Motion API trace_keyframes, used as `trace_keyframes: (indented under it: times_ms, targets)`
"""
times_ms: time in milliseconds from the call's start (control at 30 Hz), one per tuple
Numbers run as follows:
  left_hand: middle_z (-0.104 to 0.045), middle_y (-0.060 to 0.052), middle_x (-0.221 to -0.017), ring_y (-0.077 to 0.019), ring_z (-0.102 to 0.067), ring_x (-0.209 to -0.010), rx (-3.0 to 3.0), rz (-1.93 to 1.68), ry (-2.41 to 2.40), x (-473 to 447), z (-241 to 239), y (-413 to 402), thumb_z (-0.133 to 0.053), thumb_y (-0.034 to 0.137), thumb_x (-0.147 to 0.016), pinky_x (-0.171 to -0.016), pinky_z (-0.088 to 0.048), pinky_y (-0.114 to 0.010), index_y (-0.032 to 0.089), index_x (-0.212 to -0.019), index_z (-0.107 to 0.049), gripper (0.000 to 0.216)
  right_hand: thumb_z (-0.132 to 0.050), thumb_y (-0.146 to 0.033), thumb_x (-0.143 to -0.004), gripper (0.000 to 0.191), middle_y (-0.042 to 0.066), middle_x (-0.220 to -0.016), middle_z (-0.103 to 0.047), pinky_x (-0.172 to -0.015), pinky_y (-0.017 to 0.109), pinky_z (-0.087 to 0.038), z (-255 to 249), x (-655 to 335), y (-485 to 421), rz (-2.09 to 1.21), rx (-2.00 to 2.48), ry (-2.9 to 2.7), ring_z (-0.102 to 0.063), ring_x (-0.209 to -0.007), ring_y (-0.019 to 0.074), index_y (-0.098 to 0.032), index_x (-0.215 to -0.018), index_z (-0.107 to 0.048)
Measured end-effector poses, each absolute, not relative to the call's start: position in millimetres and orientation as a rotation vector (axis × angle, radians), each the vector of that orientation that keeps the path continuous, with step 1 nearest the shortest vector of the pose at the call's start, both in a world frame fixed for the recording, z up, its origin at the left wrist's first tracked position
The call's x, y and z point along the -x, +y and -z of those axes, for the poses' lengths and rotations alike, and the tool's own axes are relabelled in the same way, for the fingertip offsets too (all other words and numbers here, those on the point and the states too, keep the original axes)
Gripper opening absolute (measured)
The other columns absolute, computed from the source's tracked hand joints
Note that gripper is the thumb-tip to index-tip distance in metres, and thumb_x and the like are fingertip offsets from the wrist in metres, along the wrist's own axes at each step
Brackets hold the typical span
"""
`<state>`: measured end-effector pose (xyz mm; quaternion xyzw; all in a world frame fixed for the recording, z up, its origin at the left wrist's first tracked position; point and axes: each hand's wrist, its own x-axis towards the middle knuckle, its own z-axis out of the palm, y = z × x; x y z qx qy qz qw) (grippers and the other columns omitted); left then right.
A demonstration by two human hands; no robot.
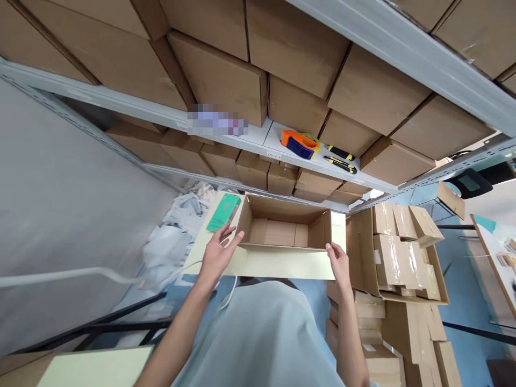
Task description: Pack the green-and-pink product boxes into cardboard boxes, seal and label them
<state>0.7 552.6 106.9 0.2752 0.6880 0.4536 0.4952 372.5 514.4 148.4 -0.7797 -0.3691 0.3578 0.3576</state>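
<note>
An open cardboard box (278,247) sits on the pale yellow tabletop (278,263) in front of me, and its bare bottom shows. At its front left corner is my left hand (220,248), fingers spread and the thumb close to the rim; whether the thumb touches it I cannot tell. My right hand (338,263) pinches the front right corner, thumb at the front wall and fingers along the side. Just beyond my left fingers lies a green flat packet (224,212) on the tabletop.
Shelves (282,157) full of cardboard boxes overhang the table. A tape dispenser (300,144) and black-and-yellow utility knives (341,164) lie on one shelf. At right, a large carton (363,252) holds smaller boxes. White scraps (173,231) pile up at left, near a white cable (100,274).
</note>
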Motion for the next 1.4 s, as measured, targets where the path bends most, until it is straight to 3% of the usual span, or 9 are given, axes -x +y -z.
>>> trace_keyframes:
  times_ms: [100, 233, 500, 667, 833, 1000, 1167, 1400]
  targets:
    - [-0.078, -0.018, -0.137, -0.0328, -0.071, -0.137, -0.599, -1.126, 1.720, -4.7, -114.7, 554.0, -0.082, 0.041, -0.084, -0.122, -0.055, -0.049, 0.016, -0.139, -0.070, 0.061, -0.081, -0.073, -0.075, 0.066, 0.014, -0.103, -0.085, -0.093, 0.042, -0.062, -148.8, -374.9, 518.2, -0.965, 2.007, -0.942, -0.078, -0.102, 0.0334, -0.015, -0.108, -0.082]
    - [-0.081, -0.017, -0.130, -0.0336, -0.074, -0.131, -0.569, -1.124, 1.811, -8.0, -113.6, 537.6, -0.079, 0.042, -0.082, -0.121, -0.056, -0.050, 0.016, -0.131, -0.075, 0.056, -0.079, -0.071, -0.077, 0.061, 0.011, -0.094, -0.084, -0.089, 0.041, -0.062, -143.6, -380.8, 512.0, -1.024, 1.970, -0.916, -0.079, -0.096, 0.0316, -0.017, -0.106, -0.081]
    - [-0.079, -0.015, -0.133, -0.0368, -0.074, -0.128, -0.815, -1.026, 1.898, -16.6, -113.5, 476.5, -0.074, 0.075, -0.076, -0.116, -0.058, -0.049, 0.020, -0.118, -0.079, 0.068, -0.078, -0.082, -0.081, 0.074, 0.008, -0.087, -0.081, -0.086, 0.041, -0.063, -143.6, -406.1, 496.5, -1.150, 1.943, -0.999, -0.077, -0.093, 0.0297, -0.016, -0.116, -0.080]
    - [-0.079, -0.013, -0.120, -0.0333, -0.074, -0.119, -1.069, -0.976, 1.907, -23.8, -133.8, 446.4, -0.067, 0.071, -0.085, -0.114, -0.058, -0.045, 0.021, -0.110, -0.083, 0.058, -0.072, -0.086, -0.084, 0.080, 0.009, -0.089, -0.079, -0.086, 0.041, -0.064, -156.9, -416.3, 469.3, -1.063, 1.989, -1.011, -0.078, -0.094, 0.0304, -0.013, -0.116, -0.079]
    - [-0.080, -0.012, -0.117, -0.0319, -0.074, -0.112, -1.155, -1.011, 1.912, -13.7, -155.9, 402.4, -0.061, 0.066, -0.091, -0.101, -0.063, -0.042, 0.022, -0.110, -0.085, 0.054, -0.076, -0.085, -0.082, 0.079, 0.013, -0.097, -0.082, -0.081, 0.041, -0.066, -178.3, -412.2, 436.8, -0.974, 1.981, -1.065, -0.079, -0.096, 0.0328, -0.013, -0.114, -0.082]
    - [-0.080, -0.010, -0.121, -0.0305, -0.075, -0.108, -1.046, -1.145, 2.009, 23.6, -163.3, 317.8, -0.062, 0.062, -0.093, -0.089, -0.064, -0.038, 0.024, -0.120, -0.085, 0.052, -0.077, -0.080, -0.085, 0.067, 0.011, -0.098, -0.082, -0.085, 0.042, -0.067, -196.0, -361.3, 407.0, -0.991, 1.867, -1.269, -0.080, -0.095, 0.0319, -0.016, -0.105, -0.083]
    - [-0.080, -0.010, -0.122, -0.0307, -0.076, -0.111, -0.838, -1.277, 2.121, 81.3, -151.5, 196.4, -0.063, 0.058, -0.092, -0.099, -0.063, -0.039, 0.024, -0.118, -0.085, 0.048, -0.081, -0.078, -0.081, 0.066, 0.011, -0.108, -0.083, -0.090, 0.046, -0.070, -192.2, -275.5, 365.5, -1.102, 1.729, -1.457, -0.081, -0.103, 0.0331, -0.019, -0.109, -0.083]
    - [-0.080, -0.009, -0.116, -0.0300, -0.076, -0.107, -0.466, -1.396, 2.375, 146.9, -135.4, 18.5, -0.063, 0.058, -0.090, -0.102, -0.062, -0.040, 0.022, -0.118, -0.084, 0.050, -0.082, -0.079, -0.078, 0.070, 0.013, -0.107, -0.084, -0.083, 0.044, -0.071, -156.0, -136.4, 304.3, -1.342, 1.498, -1.801, -0.081, -0.101, 0.0329, -0.016, -0.108, -0.082]
